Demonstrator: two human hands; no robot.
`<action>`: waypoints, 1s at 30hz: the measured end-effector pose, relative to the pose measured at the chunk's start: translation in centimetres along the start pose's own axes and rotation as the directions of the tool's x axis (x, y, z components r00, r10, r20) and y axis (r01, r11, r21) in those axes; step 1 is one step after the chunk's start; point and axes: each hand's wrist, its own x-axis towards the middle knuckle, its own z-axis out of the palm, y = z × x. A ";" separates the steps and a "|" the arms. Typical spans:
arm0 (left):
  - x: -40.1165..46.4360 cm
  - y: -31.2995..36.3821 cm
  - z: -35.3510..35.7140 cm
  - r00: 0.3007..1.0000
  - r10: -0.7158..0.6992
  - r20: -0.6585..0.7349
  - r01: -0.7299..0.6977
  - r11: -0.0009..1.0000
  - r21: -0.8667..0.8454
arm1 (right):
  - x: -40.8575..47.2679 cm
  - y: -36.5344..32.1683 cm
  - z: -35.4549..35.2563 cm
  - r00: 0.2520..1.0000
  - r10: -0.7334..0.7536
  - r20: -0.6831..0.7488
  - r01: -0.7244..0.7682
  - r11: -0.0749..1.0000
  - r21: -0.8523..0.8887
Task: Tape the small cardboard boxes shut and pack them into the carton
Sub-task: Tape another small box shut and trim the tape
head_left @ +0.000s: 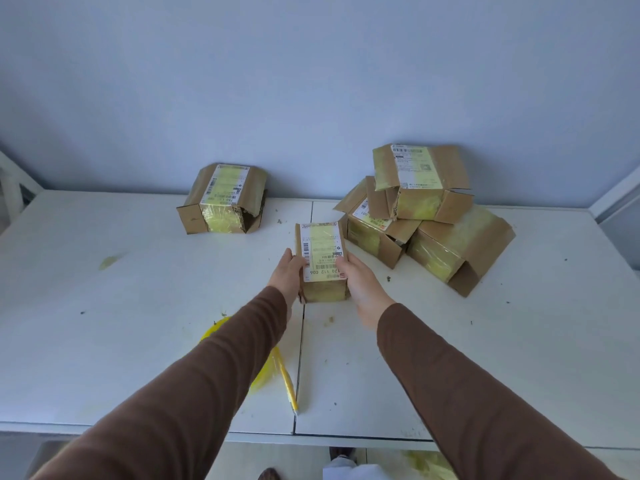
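My left hand (289, 271) and right hand (360, 282) grip opposite sides of a small labelled box (322, 258) standing on the white table (104, 306), fingers curled around its edges. Three more boxes (426, 216) lie stacked just right; another box (223, 199) sits apart, far left. A yellow tape roll (270, 368) lies beneath my left sleeve.

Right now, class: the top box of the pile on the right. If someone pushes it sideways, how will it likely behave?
The top box sits tilted on two lower boxes, so it would probably slide or topple. Its loose end flaps would likely bend under fingers. The glossy tape looks slippery.
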 end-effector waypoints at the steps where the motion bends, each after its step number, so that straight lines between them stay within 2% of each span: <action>1: 0.2 0.5 -0.6 1.000 -0.013 0.013 0.013 1.000 0.002 | -0.1 -0.4 -0.2 1.000 -0.019 0.020 0.019 1.000 -0.020; 2: 0.0 1.1 -1.1 1.000 -0.001 0.029 0.000 1.000 0.007 | -0.4 -0.8 -0.4 0.998 -0.042 0.035 0.043 0.999 -0.026; 4: -0.5 1.9 -1.7 0.992 0.114 0.057 -0.115 0.993 0.020 | -1.1 -1.3 -0.8 0.994 -0.093 0.051 0.093 0.996 -0.001; 6: -1.5 2.1 -2.0 0.960 0.276 0.047 -0.278 0.959 0.058 | -1.7 -1.4 -1.3 0.989 -0.146 0.024 0.145 0.988 0.047; 8: -2.3 1.4 -1.8 0.931 0.357 0.079 -0.363 0.928 0.080 | -1.6 -0.7 -1.6 0.987 -0.155 -0.032 0.158 0.978 0.133; 9: -2.5 0.7 -1.7 0.929 0.359 0.094 -0.364 0.930 0.048 | -1.9 -0.7 -1.6 0.989 -0.134 -0.063 0.143 0.972 0.187; 11: -3.1 -0.2 -1.5 0.953 0.283 0.105 -0.277 0.958 -0.069 | -1.8 -0.3 -1.4 0.990 -0.053 -0.130 0.089 0.954 0.287; 13: -3.5 -0.1 -1.1 0.980 0.186 0.075 -0.165 0.959 -0.232 | -1.7 -0.3 -1.0 0.986 -0.038 -0.163 0.084 0.954 0.287; 15: -3.4 0.4 -0.7 0.990 0.142 0.018 -0.129 0.939 -0.320 | -1.8 -0.9 -0.5 0.985 -0.071 -0.154 0.111 0.958 0.266; 16: -3.4 0.6 -0.5 0.986 0.164 -0.002 -0.157 0.940 -0.303 | -1.7 -1.2 -0.4 0.986 -0.089 -0.142 0.127 0.950 0.286; 18: -3.4 0.6 -0.6 0.957 0.291 0.011 -0.286 0.946 -0.151 | -1.7 -1.7 -0.5 0.985 -0.107 -0.136 0.147 0.931 0.333; 20: -3.5 -0.3 -1.1 0.908 0.396 0.135 -0.405 0.913 0.047 | -1.6 -1.6 -1.0 0.980 -0.110 -0.169 0.164 0.922 0.351; 23: -3.8 -1.8 -1.6 0.881 0.390 0.269 -0.448 0.870 0.207 | -1.7 -0.1 -2.1 0.965 -0.145 -0.218 0.199 0.949 0.247; 25: -4.1 -2.5 -1.4 0.896 0.356 0.266 -0.414 0.887 0.204 | -2.3 1.0 -2.2 0.972 -0.148 -0.184 0.193 0.948 0.254; 28: -4.7 -3.3 -0.3 0.966 0.183 0.180 -0.168 0.981 -0.096 | -3.3 2.6 -2.0 0.996 -0.052 -0.075 0.073 0.946 0.316; 30: -5.1 -3.7 0.5 0.982 0.058 0.179 -0.025 0.983 -0.181 | -3.7 3.1 -1.6 0.999 -0.002 -0.033 0.012 0.953 0.302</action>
